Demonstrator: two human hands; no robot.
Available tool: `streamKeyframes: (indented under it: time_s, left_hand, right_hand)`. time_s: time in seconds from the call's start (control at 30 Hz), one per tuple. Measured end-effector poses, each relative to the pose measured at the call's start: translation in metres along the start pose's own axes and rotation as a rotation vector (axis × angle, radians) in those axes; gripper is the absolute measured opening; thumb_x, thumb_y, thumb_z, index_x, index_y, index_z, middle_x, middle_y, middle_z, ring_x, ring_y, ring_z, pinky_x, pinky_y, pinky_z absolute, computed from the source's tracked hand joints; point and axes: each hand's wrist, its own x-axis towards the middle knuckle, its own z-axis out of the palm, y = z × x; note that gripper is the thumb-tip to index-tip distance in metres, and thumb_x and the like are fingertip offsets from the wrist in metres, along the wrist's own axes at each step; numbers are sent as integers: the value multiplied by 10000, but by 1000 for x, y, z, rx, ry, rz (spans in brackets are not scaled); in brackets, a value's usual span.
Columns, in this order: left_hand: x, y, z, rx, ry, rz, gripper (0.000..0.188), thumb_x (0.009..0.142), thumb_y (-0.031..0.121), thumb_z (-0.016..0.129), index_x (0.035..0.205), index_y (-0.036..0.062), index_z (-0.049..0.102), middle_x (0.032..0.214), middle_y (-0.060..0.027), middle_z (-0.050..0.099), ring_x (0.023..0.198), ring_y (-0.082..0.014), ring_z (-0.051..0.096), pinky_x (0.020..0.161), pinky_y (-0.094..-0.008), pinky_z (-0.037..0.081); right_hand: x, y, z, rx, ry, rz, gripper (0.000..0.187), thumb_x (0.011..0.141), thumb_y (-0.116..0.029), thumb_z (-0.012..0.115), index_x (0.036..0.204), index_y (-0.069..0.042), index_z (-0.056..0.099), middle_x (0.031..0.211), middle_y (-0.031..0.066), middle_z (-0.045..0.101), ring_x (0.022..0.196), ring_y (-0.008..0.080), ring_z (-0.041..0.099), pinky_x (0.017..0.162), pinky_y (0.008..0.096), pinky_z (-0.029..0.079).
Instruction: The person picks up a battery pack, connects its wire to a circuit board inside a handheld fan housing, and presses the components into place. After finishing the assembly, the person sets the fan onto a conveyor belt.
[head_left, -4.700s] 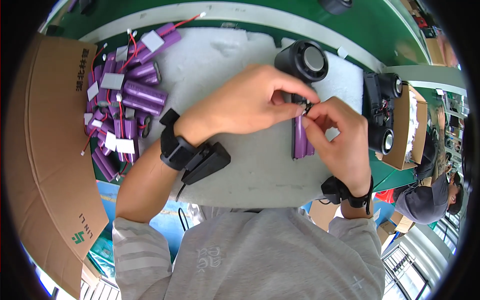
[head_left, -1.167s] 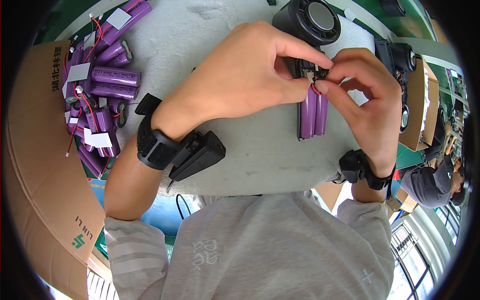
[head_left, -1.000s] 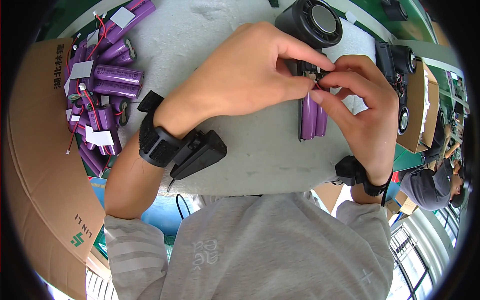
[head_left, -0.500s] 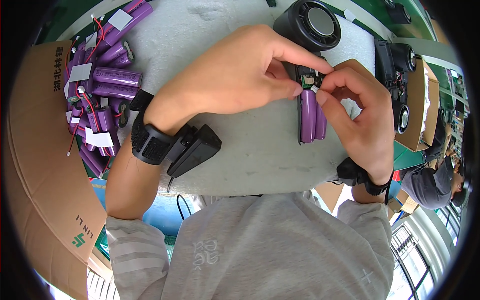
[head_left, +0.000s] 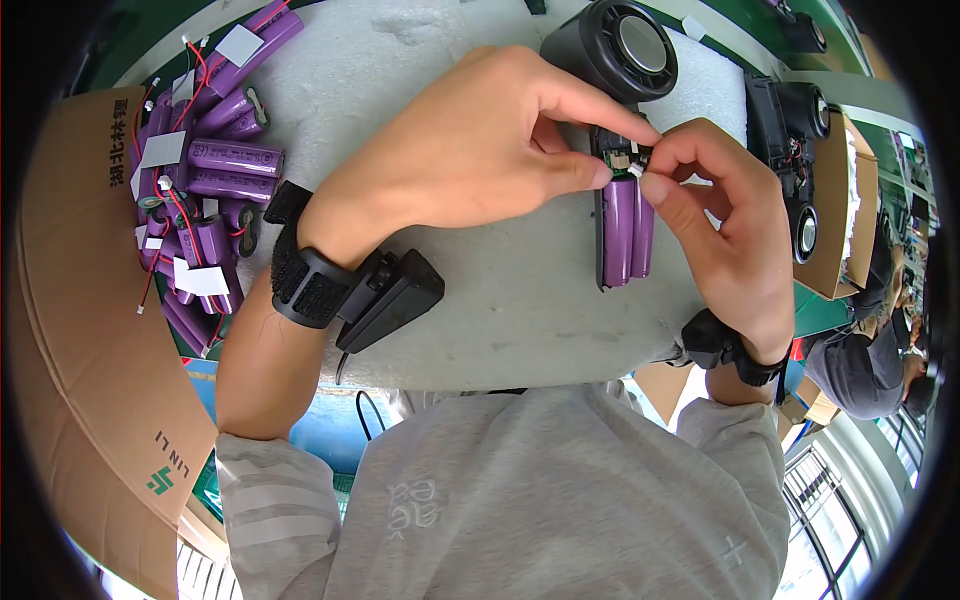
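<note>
A black device with a round head [head_left: 610, 50] and a grey disc in it lies at the far side of the grey-white mat. Its narrow open housing [head_left: 601, 245] points toward me and holds a pair of purple battery cells [head_left: 619, 230]. Beyond the cells a small circuit board [head_left: 618, 160] shows between my fingers. My left hand [head_left: 490, 145] grips the housing beside the board, thumb on the near left and index finger reaching across the far side. Thumb and index finger of my right hand [head_left: 728, 225] pinch a small white connector plug [head_left: 636, 170] at the board's right edge; the fingertips partly cover it.
Purple battery packs [head_left: 235, 157] with red wires and white pads are heaped at the left, beside a large cardboard box [head_left: 90, 330]. More black devices [head_left: 800, 140] and an open carton [head_left: 848, 210] stand at the right. A person [head_left: 860, 365] is farther off.
The white plug and my right fingertips have shifted slightly up and to the right at the board. My right wrist has moved a little rightward. My left hand keeps its hold.
</note>
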Motion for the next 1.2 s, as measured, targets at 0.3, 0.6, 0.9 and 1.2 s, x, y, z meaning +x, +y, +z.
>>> streamKeyframes:
  time_s: [0.3, 0.6, 0.9, 1.2]
  left_hand:
    - [-2, -6, 4, -169, 94, 53, 331, 778, 25, 673, 1104, 70, 701, 894, -68, 695, 709, -121, 629, 679, -266, 512]
    - [-2, -5, 5, -197, 89, 81, 359, 779, -35, 643, 1125, 60, 664, 909, -61, 675, 750, -121, 628, 715, -266, 520]
    - [-4, -2, 2, -205, 17, 96, 348, 823, -99, 614, 1138, 38, 561, 990, -19, 622, 865, -75, 583, 749, -229, 492]
    - [-6, -4, 0, -170, -3, 79, 351, 841, -93, 620, 1158, 49, 563, 1019, -3, 605, 907, -59, 567, 767, -224, 492]
  right_hand:
    - [4, 4, 9, -112, 166, -147, 243, 824, 111, 596, 1042, 8, 561, 1006, 62, 581, 811, 115, 598, 701, 248, 517]
    - [8, 12, 14, -265, 318, -262, 297, 730, 91, 717, 1004, 8, 641, 976, 79, 649, 735, 152, 638, 654, 263, 529]
    - [11, 15, 9, -294, 265, -317, 238, 738, 63, 741, 958, 17, 664, 951, 102, 662, 751, 172, 653, 652, 273, 527]
    - [11, 15, 11, -301, 310, -392, 180, 739, 61, 746, 895, 19, 667, 887, 102, 674, 764, 179, 659, 670, 270, 520]
